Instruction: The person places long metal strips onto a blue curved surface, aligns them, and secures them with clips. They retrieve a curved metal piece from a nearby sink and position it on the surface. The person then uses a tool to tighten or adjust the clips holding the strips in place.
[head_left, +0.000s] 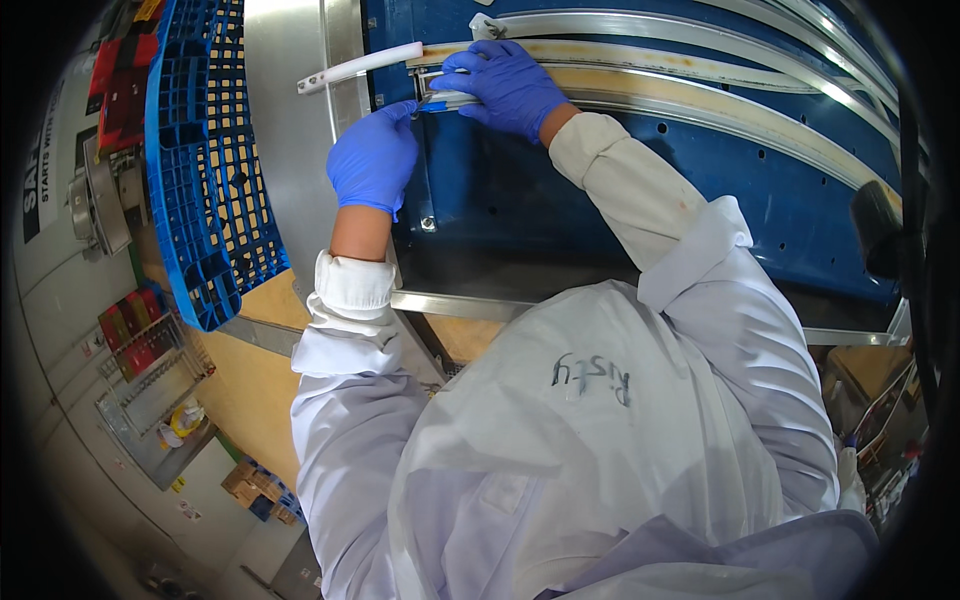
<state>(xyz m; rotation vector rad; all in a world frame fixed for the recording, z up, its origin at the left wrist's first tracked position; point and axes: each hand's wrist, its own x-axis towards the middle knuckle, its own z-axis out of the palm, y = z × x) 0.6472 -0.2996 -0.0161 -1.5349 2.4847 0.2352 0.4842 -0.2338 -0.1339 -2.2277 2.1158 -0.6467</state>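
Two gloved hands work at the rail ends, near the upper left corner of the blue panel (560, 225).
The left hand (372, 160), at the panel's left edge, is mostly closed, its fingertips at a small blue-and-white piece (437, 105) on the panel; whether they pinch it cannot be told. The right hand (508, 88), over the panel's upper left, is half curled above the end of a tan-faced rail (655, 87); its fingers hide that end, so its grip is unclear. A white bar (365, 66) juts past the panel's left edge, its inner end meeting the rails. Beyond the panel's right side, a dark object (877, 228) is hard to make out.
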